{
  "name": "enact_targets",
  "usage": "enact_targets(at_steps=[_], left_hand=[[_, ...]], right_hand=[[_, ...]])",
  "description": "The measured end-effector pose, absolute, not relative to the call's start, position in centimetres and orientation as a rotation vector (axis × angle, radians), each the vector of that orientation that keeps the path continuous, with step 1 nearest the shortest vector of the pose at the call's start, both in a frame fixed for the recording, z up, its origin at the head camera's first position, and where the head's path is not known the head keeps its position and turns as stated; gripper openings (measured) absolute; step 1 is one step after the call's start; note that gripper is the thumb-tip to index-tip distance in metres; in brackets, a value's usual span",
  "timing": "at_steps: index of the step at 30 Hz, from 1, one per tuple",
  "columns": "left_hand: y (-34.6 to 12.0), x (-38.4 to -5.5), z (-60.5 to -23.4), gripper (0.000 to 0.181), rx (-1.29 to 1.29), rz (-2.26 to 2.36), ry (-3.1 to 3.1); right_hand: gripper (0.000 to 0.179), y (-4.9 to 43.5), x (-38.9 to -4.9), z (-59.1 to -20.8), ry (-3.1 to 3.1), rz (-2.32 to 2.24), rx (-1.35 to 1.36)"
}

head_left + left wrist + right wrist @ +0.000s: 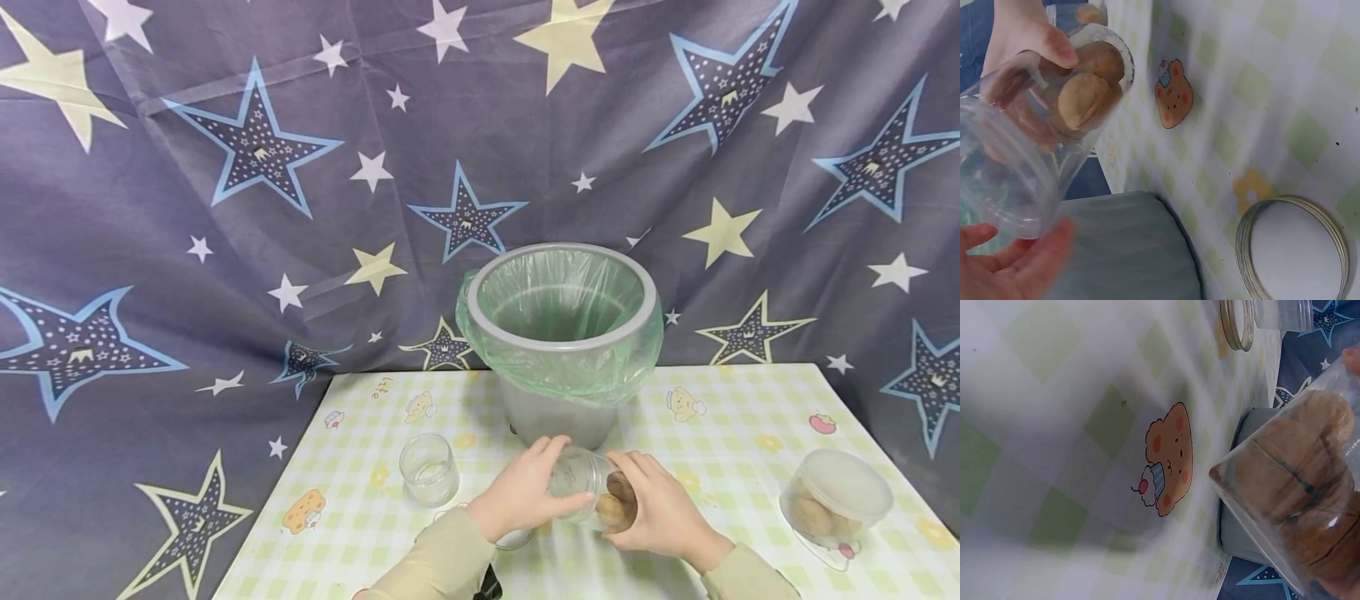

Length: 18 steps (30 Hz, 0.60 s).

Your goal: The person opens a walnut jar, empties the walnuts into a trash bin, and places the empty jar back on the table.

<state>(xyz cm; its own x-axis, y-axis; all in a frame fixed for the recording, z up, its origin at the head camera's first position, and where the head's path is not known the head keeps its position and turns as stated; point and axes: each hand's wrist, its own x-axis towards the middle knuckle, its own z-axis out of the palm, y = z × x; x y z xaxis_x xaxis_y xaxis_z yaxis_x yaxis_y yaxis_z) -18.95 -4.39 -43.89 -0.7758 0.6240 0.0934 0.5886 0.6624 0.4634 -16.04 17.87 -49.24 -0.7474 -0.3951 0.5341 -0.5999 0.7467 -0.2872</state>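
The left hand grips the mouth end, and the right hand the base, of a tilted clear jar of walnuts, raised above the checked surface before the bag-lined bin.

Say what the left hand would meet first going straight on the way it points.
Probably the clear jar, right against the left hand; the bin looks farther off, though depth is unclear.

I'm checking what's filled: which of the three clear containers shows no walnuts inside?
The clear jar standing at the left in the head view; walnuts show in both the held jar and the tub at the right.
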Motion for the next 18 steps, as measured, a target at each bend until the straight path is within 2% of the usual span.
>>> enact_targets(at_steps=[4, 8, 12, 18], left_hand=[[-4.7, -19.0, -43.9, 0.092, 1.092, 0.73, 2.741], [-5.3, -19.1, -43.9, 0.098, 1.372, 0.635, 2.678], [-5.6, -19.2, -43.9, 0.095, 1.564, 0.576, 2.578], [-5.7, -19.1, -43.9, 0.086, 1.6, 0.606, 2.522]], right_hand=[[0.101, 18.0, -16.0, -49.4, -2.497, 0.614, 0.77], [0.101, 18.1, -16.0, -49.5, -2.482, 0.602, 0.779], [0.101, 18.1, -15.9, -49.6, -2.479, 0.601, 0.783], [0.101, 18.1, -15.9, -49.7, -2.487, 0.607, 0.781]])
